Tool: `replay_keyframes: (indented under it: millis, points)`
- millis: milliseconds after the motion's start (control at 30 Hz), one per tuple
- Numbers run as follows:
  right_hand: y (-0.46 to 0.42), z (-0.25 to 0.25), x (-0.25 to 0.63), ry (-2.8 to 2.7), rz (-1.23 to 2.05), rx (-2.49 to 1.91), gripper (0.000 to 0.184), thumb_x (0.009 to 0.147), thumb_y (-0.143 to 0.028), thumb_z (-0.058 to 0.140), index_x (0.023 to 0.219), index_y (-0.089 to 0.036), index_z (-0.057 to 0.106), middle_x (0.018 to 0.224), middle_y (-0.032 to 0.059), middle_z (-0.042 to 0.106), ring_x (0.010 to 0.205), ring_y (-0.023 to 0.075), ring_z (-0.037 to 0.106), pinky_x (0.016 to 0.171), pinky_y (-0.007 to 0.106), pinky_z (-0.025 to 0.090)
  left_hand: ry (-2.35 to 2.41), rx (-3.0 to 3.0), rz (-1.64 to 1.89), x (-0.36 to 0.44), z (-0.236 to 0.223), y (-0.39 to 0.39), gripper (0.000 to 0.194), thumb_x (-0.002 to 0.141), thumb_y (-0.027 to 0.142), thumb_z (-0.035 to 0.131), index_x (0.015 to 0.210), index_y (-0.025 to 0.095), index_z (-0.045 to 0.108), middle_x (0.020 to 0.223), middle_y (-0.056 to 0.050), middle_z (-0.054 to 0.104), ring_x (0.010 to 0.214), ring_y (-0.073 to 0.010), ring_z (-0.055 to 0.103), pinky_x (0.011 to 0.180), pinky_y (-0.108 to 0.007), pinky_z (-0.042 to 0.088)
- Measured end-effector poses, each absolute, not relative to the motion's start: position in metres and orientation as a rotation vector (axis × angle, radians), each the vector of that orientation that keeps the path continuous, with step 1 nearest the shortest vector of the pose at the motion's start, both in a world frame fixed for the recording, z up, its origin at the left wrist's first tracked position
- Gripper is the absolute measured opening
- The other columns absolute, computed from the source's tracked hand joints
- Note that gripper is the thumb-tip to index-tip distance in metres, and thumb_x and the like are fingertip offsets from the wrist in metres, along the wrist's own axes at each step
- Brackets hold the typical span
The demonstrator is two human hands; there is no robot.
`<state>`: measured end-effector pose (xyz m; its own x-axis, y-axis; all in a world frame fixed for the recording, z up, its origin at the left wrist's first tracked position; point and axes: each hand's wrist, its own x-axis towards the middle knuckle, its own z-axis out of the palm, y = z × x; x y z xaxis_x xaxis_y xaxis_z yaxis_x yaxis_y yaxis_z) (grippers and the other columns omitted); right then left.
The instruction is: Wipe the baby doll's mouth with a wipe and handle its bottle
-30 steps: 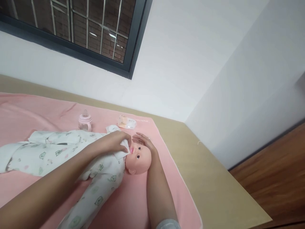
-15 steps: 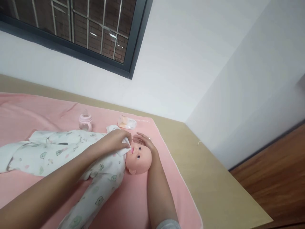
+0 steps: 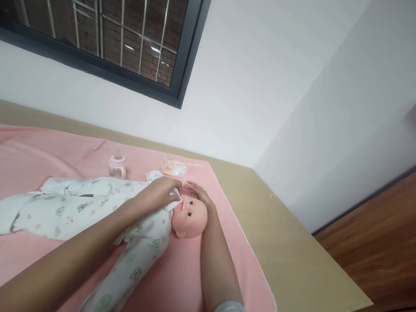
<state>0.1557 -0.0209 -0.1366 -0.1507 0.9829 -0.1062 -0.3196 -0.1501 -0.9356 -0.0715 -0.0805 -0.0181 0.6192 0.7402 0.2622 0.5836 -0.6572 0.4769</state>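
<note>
Two hands at this doll (image 3: pixel 191 222), lower centre of frame: left grip (image 3: pixel 163 189) pinched on white cloth (image 3: pixel 172 205), looks like to control the edge by its mouth; right grip (image 3: pixel 199 193) unclosed, curled round the head, guessing so it won't roll.

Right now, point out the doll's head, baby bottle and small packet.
Doll's head (image 3: pixel 195 218): head view, on the forehead.
Baby bottle (image 3: pixel 117 162): head view, on the pink collar.
Small packet (image 3: pixel 174 167): head view, on its middle.

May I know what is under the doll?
The pink blanket shows around the doll and seems to continue beneath it. The area directly under the doll is covered; whether anything else lies there cannot be seen.
</note>
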Motion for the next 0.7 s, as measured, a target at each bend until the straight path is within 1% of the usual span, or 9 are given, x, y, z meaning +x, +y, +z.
replay_keyframes:
  millis: [133, 333, 400, 500, 600, 700]
  points:
    - [-0.022, -0.136, 0.156, -0.986, 1.537, -0.976, 0.044, 0.067, -0.031, 0.075, 0.108, -0.021, 0.061, 0.097, 0.0050, 0.072, 0.098, 0.0197, 0.067, 0.100, 0.040, 0.046, 1.039, 2.473, 0.673, -0.073, -0.014, -0.083, 0.010, 0.075, 0.028, 0.057, 0.076, 0.022, 0.065, 0.081, -0.001, 0.071, 0.083, -0.0230, 0.063, 0.069, -0.030, 0.040]
    - [-0.025, -0.134, 0.155, -1.003, 1.537, -0.954, 0.045, 0.067, -0.032, 0.075, 0.108, -0.021, 0.061, 0.095, 0.0043, 0.072, 0.091, 0.0181, 0.068, 0.099, 0.039, 0.046, 1.013, 2.438, 0.599, -0.067, -0.012, -0.092, 0.011, 0.073, 0.022, 0.057, 0.077, 0.021, 0.067, 0.082, -0.001, 0.072, 0.082, -0.0223, 0.063, 0.069, -0.029, 0.040]
    - [-0.026, -0.134, 0.155, -1.000, 1.541, -0.952, 0.044, 0.066, -0.032, 0.076, 0.106, -0.021, 0.062, 0.096, 0.0043, 0.072, 0.093, 0.0183, 0.068, 0.100, 0.039, 0.046, 1.015, 2.446, 0.577, -0.065, -0.013, -0.093, 0.012, 0.073, 0.021, 0.056, 0.077, 0.021, 0.067, 0.082, -0.001, 0.071, 0.082, -0.0221, 0.063, 0.068, -0.029, 0.040]
    - [-0.026, -0.135, 0.156, -0.999, 1.544, -0.956, 0.043, 0.065, -0.033, 0.076, 0.104, -0.020, 0.062, 0.099, 0.0054, 0.072, 0.100, 0.0202, 0.066, 0.102, 0.040, 0.045, 1.023, 2.454, 0.592, -0.064, -0.012, -0.095, 0.012, 0.074, 0.021, 0.055, 0.077, 0.021, 0.067, 0.082, 0.000, 0.071, 0.081, -0.0218, 0.063, 0.068, -0.029, 0.041]
    - [-0.026, -0.135, 0.156, -1.034, 1.533, -0.986, 0.047, 0.066, -0.036, 0.075, 0.108, -0.020, 0.061, 0.103, 0.0074, 0.071, 0.109, 0.0225, 0.063, 0.103, 0.043, 0.043, 1.040, 2.461, 0.620, -0.064, -0.009, -0.096, 0.012, 0.075, 0.023, 0.056, 0.078, 0.021, 0.067, 0.083, 0.000, 0.072, 0.082, -0.0224, 0.064, 0.069, -0.029, 0.041]
    - [-0.026, -0.136, 0.156, -1.067, 1.517, -0.998, 0.046, 0.068, -0.037, 0.073, 0.109, -0.021, 0.061, 0.103, 0.0076, 0.071, 0.110, 0.0231, 0.062, 0.104, 0.044, 0.042, 1.047, 2.476, 0.609, -0.063, -0.007, -0.098, 0.013, 0.075, 0.022, 0.055, 0.079, 0.020, 0.067, 0.085, -0.001, 0.072, 0.084, -0.0233, 0.064, 0.070, -0.030, 0.042]
